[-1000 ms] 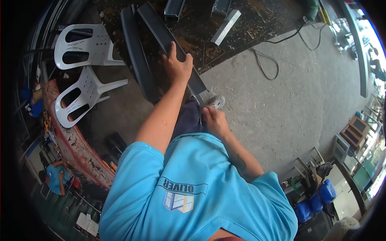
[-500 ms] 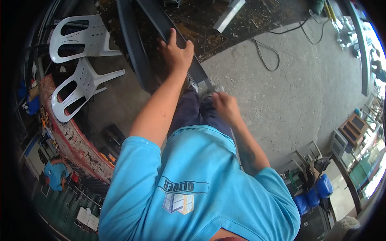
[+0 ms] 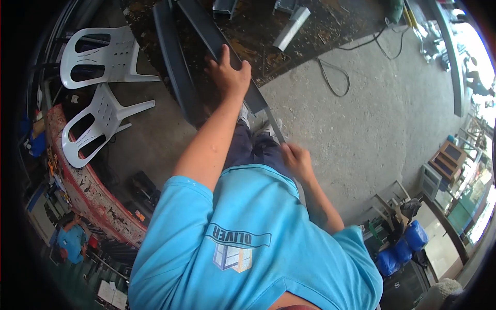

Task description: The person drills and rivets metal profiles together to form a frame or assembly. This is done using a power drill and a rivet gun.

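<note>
My left hand (image 3: 230, 77) is clamped over a long dark grey metal channel (image 3: 204, 28), which lies on the dark worktable with its near end past the table edge. The index finger points along the channel; the other fingers are partly hidden. In my right hand (image 3: 297, 159) is a thin flat grey tool, seemingly a flat file (image 3: 275, 126), its far part meeting the channel's near end. The grip covers its handle end. Left of my left hand, a second dark grey channel (image 3: 175, 67) lies roughly alongside.
On the scratched worktable (image 3: 258, 31) are a short silver bar (image 3: 291, 28) and cut channel pieces (image 3: 225, 8). A cable (image 3: 335, 77) loops on the concrete floor. White plastic chairs (image 3: 106, 57) stand left. A person (image 3: 72, 240) is at lower left, and blue bundles (image 3: 403, 250) sit lower right.
My right hand has drawn back toward my body, so more of the flat file shows between it and the channel's end. My left hand keeps its hold on the channel.
</note>
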### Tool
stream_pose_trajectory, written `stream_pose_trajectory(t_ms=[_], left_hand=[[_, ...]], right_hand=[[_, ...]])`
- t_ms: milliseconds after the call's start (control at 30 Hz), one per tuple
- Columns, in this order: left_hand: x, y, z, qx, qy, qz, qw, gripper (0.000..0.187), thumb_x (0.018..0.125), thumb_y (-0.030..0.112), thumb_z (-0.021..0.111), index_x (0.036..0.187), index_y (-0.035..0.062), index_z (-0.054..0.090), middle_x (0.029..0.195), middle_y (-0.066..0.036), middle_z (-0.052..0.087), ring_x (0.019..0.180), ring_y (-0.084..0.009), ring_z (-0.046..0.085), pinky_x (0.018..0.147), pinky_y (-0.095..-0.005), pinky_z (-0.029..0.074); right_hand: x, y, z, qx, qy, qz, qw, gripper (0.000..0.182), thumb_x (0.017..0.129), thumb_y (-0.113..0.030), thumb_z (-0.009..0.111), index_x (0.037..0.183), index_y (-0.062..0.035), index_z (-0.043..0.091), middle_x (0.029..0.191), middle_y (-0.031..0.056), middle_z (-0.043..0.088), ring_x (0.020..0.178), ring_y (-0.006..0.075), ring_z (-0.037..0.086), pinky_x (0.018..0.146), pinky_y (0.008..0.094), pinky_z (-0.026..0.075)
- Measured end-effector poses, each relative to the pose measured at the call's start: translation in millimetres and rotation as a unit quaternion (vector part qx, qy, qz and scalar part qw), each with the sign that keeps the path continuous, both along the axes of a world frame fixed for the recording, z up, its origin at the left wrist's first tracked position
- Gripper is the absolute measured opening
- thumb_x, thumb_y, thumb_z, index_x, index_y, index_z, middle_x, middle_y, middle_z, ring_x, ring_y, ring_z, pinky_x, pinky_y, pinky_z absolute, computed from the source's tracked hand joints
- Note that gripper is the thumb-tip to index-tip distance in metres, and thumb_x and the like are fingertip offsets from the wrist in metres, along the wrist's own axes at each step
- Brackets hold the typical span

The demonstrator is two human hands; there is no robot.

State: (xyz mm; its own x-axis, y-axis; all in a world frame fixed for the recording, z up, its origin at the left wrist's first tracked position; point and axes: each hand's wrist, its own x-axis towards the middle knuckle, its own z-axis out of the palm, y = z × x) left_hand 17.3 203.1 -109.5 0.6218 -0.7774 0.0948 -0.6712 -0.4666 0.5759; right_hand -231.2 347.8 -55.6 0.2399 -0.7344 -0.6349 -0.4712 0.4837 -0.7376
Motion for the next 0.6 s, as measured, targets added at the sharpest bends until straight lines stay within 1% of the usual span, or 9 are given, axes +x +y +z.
stream_pose_trajectory(t_ms=[100,133,200,267,333,400,433,467,600], left_hand=[[2,-1,-5,-0.021,0.011,0.010,1.000,0.071,0.072,0.030,0.070,0.136,0.0087,0.051,0.137,-0.036,0.036,0.135,-0.0499,0.026,0.112,-0.0616,0.016],[1,1,-6,-0.030,0.020,0.000,0.999,0.069,0.072,0.028,0.071,0.134,0.0081,0.052,0.141,-0.034,0.032,0.136,-0.0504,0.023,0.110,-0.0654,0.016],[2,-2,2,-0.035,0.037,-0.009,0.999,0.069,0.072,0.032,0.071,0.135,0.0094,0.052,0.143,-0.032,0.029,0.137,-0.0492,0.022,0.109,-0.0670,0.015],[6,-1,24,0.077,0.057,-0.004,0.995,0.068,0.073,0.036,0.072,0.134,0.0114,0.053,0.145,-0.030,0.028,0.138,-0.0480,0.022,0.109,-0.0670,0.015],[18,-10,34,0.120,0.049,0.023,0.991,0.071,0.071,0.042,0.073,0.133,0.0133,0.054,0.147,-0.027,0.028,0.139,-0.0474,0.020,0.109,-0.0662,0.015],[30,-22,49,0.103,0.024,0.047,0.993,0.076,0.070,0.047,0.074,0.134,0.0144,0.051,0.148,-0.023,0.027,0.140,-0.0469,0.017,0.109,-0.0655,0.016],[30,-27,35,0.069,-0.017,0.065,0.995,0.077,0.070,0.044,0.072,0.137,0.0143,0.047,0.147,-0.023,0.030,0.139,-0.0473,0.019,0.109,-0.0655,0.016],[32,-28,22,0.067,-0.009,0.066,0.996,0.077,0.070,0.044,0.072,0.137,0.0143,0.047,0.147,-0.023,0.030,0.139,-0.0473,0.019,0.109,-0.0655,0.016],[30,-35,7,0.056,-0.017,0.035,0.998,0.077,0.069,0.037,0.067,0.139,0.0142,0.045,0.146,-0.024,0.034,0.138,-0.0484,0.024,0.110,-0.0658,0.017]], right_hand=[[-40,31,31,0.163,-0.118,-0.196,0.960,0.022,0.099,-0.022,0.050,0.100,-0.0022,0.060,0.076,0.0053,0.064,0.055,0.0135,0.057,0.047,0.0258,0.044],[-35,26,46,0.161,-0.115,-0.202,0.959,0.022,0.099,-0.022,0.050,0.100,-0.0022,0.060,0.076,0.0053,0.064,0.055,0.0135,0.057,0.047,0.0258,0.044],[-24,-1,69,0.308,-0.110,-0.257,0.909,0.023,0.100,-0.018,0.045,0.117,-0.0033,0.050,0.082,0.0069,0.064,0.052,0.0114,0.055,0.042,0.0233,0.043],[-14,-8,50,0.304,-0.078,-0.178,0.933,0.027,0.102,-0.021,0.041,0.122,-0.0046,0.045,0.079,0.0062,0.061,0.050,0.0099,0.053,0.039,0.0221,0.043],[14,-5,32,0.392,-0.279,-0.323,0.815,0.034,0.101,-0.027,0.043,0.126,-0.0027,0.043,0.075,0.0048,0.059,0.047,0.0123,0.053,0.037,0.0230,0.043],[53,-15,32,0.465,-0.373,-0.389,0.703,0.033,0.100,-0.030,0.045,0.110,0.0009,0.051,0.069,0.0052,0.057,0.048,0.0128,0.053,0.037,0.0218,0.043],[68,-26,29,0.541,-0.378,-0.433,0.614,0.035,0.100,-0.032,0.046,0.087,-0.0006,0.053,0.064,0.0055,0.055,0.047,0.0127,0.051,0.036,0.0218,0.043],[80,-34,30,0.535,-0.331,-0.487,0.605,0.028,0.100,-0.034,0.046,0.091,-0.0078,0.049,0.065,0.0037,0.056,0.047,0.0128,0.050,0.036,0.0235,0.042],[107,-50,85,0.502,-0.311,-0.481,0.648,0.018,0.102,-0.030,0.042,0.104,-0.0137,0.047,0.067,0.0037,0.055,0.047,0.0119,0.049,0.036,0.0225,0.041]])
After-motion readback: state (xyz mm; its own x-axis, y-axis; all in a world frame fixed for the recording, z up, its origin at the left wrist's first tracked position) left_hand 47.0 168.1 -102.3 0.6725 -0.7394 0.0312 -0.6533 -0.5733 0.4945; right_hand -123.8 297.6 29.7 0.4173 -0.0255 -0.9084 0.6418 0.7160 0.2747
